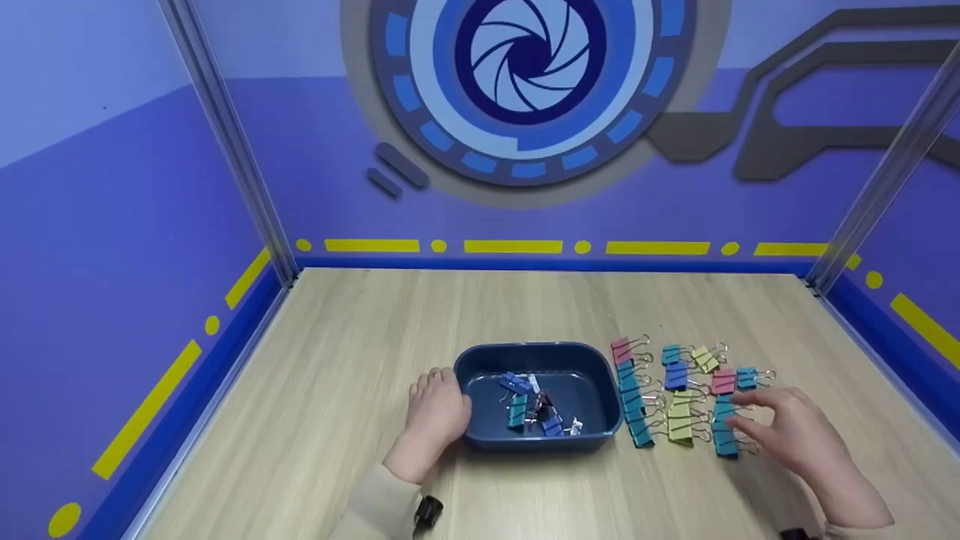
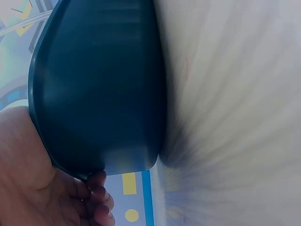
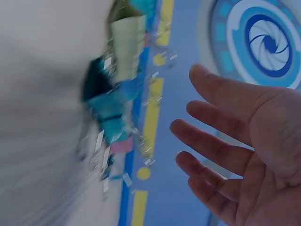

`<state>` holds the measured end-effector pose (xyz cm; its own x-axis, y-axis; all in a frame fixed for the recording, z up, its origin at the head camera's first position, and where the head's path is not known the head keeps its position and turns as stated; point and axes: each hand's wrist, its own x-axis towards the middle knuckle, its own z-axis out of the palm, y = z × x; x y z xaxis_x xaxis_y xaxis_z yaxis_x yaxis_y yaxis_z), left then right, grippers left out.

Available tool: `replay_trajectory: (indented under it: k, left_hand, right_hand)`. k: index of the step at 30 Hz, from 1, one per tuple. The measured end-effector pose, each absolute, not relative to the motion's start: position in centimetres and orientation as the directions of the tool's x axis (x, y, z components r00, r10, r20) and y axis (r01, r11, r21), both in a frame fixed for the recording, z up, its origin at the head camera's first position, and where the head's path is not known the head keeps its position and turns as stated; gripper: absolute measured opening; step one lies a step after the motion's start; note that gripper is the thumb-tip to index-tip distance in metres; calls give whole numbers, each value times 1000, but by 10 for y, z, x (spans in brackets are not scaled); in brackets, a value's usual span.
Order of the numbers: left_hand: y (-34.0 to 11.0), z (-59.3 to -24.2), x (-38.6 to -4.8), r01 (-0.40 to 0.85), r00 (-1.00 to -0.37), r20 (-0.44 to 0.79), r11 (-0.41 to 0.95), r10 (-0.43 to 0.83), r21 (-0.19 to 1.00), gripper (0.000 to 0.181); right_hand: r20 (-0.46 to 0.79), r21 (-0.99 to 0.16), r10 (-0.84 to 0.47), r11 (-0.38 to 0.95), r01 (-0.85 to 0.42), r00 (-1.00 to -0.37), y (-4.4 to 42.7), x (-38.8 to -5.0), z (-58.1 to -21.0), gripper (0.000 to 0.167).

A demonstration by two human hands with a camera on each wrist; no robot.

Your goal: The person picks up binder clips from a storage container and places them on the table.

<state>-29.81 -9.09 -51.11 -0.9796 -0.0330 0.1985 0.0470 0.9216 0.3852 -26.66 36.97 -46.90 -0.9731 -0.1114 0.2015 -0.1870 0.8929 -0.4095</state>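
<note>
In the head view my left hand (image 1: 438,409) rests against the left end of a dark blue plastic box (image 1: 536,444), its fingers loosely bent near the far corner. The left wrist view shows the palm and fingers (image 2: 97,194) touching the box's rim; the thumb is hidden. Several binder clips, among them a green one (image 1: 517,412) and a blue one (image 1: 553,426), lie inside the box. My right hand (image 1: 802,431) hovers by the rightmost row of teal binder clips (image 1: 724,431), thumb and fingers apart, holding nothing. The right wrist view shows its spread fingers (image 3: 211,146).
Right of the box stand rows of binder clips: teal ones (image 1: 631,396) with a pink one (image 1: 622,349), yellow ones (image 1: 680,420), a blue one (image 1: 676,375) and a pink one (image 1: 723,381). Purple walls (image 1: 315,180) enclose the wooden table (image 1: 375,315) behind and at both sides.
</note>
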Motion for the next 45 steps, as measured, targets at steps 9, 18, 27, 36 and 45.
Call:
replay_trajectory:
  k: [9, 18, 27, 36, 45]
  left_hand:
    - [-91, -511, -299, 47, -979, 203, 924, -33, 378, 32]
    - [-91, -510, -300, 44, -980, 196, 923, -35, 383, 33]
    - [-91, -510, -298, 26, -986, 164, 919, -42, 392, 35]
    - [-91, -509, -299, 23, -985, 166, 921, -46, 389, 37]
    - [-91, -511, -299, 35, -981, 188, 922, -41, 386, 36]
  right_hand:
    - [461, -450, -303, 731, -514, -834, 309, -284, -464, 22]
    - [348, -566, -424, 616, -548, -836, 266, -300, -466, 18]
    - [271, -573, -520, 589, -570, -810, 234, -312, -480, 18]
    - [220, -542, -613, 570, -617, -759, 213, -322, -493, 21]
    - [144, -483, -710, 558, -675, -689, 195, -327, -493, 20]
